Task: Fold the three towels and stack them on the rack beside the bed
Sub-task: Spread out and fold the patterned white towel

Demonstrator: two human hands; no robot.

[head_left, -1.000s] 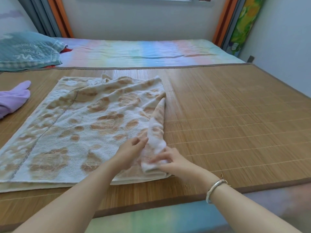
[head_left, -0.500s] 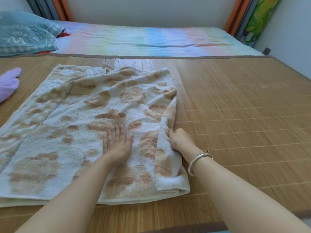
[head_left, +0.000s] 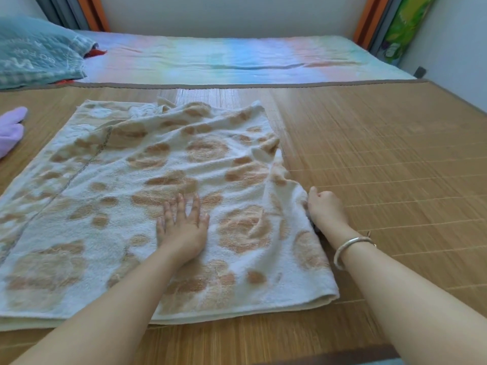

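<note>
A white towel with tan blotches [head_left: 126, 196] lies doubled over on the bamboo mat [head_left: 382, 159], its far edge rumpled. My left hand [head_left: 183, 226] presses flat on the towel's middle, fingers straight and spread. My right hand [head_left: 325, 209] grips the towel's right edge with curled fingers, at the spot where that edge still stands up in a small ridge. A purple towel [head_left: 10, 130] pokes in at the left border of the view. No rack is in view.
Beyond the mat lies a pastel rainbow sheet [head_left: 232, 59]. A teal pillow or folded cloth [head_left: 37, 54] sits at the back left. Orange and grey curtains hang in both far corners. A wall runs along the right.
The folded-over right flap of the towel has been spread outward and lies nearly flat. My left hand moved onto the towel's middle; my right hand slid farther along the right edge.
</note>
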